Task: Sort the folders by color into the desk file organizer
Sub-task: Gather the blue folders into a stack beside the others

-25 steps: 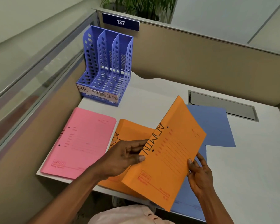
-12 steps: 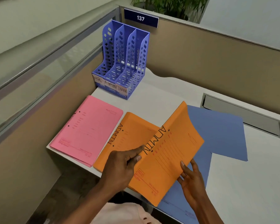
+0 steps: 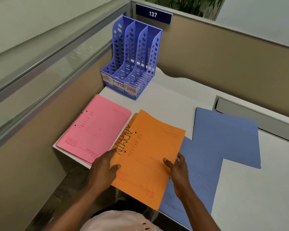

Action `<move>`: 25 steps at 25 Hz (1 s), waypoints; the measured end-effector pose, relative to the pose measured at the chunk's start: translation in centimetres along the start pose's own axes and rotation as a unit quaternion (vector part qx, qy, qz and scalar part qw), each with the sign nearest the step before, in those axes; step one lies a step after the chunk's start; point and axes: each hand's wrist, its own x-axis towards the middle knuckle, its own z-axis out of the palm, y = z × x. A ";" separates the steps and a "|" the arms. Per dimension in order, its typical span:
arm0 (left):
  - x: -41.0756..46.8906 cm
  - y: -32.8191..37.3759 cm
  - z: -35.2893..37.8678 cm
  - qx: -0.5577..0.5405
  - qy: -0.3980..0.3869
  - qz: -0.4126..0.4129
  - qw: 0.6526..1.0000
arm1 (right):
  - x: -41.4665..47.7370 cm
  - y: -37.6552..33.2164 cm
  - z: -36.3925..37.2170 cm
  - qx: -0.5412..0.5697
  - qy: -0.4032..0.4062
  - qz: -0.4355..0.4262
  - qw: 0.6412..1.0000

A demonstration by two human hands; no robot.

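Observation:
An orange folder (image 3: 147, 157) marked ADMIN lies almost flat on a second orange folder, whose edge (image 3: 135, 116) peeks out at the top left. My left hand (image 3: 105, 170) grips its left edge and my right hand (image 3: 177, 167) grips its right edge. To the left lies a stack of pink folders (image 3: 93, 129). Blue folders (image 3: 223, 135) are spread out on the right. The blue three-slot file organizer (image 3: 133, 64), labelled HR, ADMIN and FINANCE, stands with nothing in it at the desk's far left corner.
The white desk (image 3: 257, 189) sits in a cubicle with tan partition walls (image 3: 215, 52) behind and to the left. A grey cable slot (image 3: 257, 117) is set into the desk at the back right. The desk's front edge runs under the folders.
The orange folder, held tilted up in both hands, has come down almost flat onto the other orange folder. The view has shifted so the organizer appears further right.

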 end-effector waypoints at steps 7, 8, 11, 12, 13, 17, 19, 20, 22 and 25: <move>6.0 -3.4 -0.3 0.022 -0.018 -0.062 0.998 | 4.1 -0.3 5.1 -0.225 0.042 -0.022 0.973; 6.4 -3.8 0.0 0.031 -0.028 -0.066 0.997 | 4.6 0.0 5.4 -0.263 0.051 -0.028 0.963; 7.3 -5.0 0.8 0.069 -0.043 -0.073 0.994 | 5.5 0.6 6.3 -0.377 0.065 -0.024 0.924; 7.5 -5.1 1.0 0.082 -0.049 -0.074 0.993 | 5.6 0.8 6.5 -0.408 0.073 -0.020 0.910; 7.7 -5.3 1.1 0.096 -0.056 -0.075 0.991 | 5.6 0.8 6.7 -0.430 0.081 -0.014 0.899; 8.2 -5.9 1.7 0.135 -0.074 -0.070 0.986 | 5.3 2.4 7.3 -0.495 0.068 0.011 0.866; 8.6 -6.2 1.7 0.153 -0.083 -0.061 0.983 | 5.0 3.2 7.7 -0.517 0.071 -0.002 0.853; 8.8 -6.4 1.7 0.161 -0.088 -0.056 0.981 | 4.8 3.6 7.8 -0.519 0.079 -0.011 0.851; 9.1 -6.6 1.6 0.176 -0.096 -0.046 0.979 | 4.1 4.2 8.2 -0.525 0.088 -0.027 0.846; 9.5 -6.5 1.6 0.218 -0.084 -0.017 0.972 | 2.8 4.9 8.4 -0.550 0.094 -0.065 0.827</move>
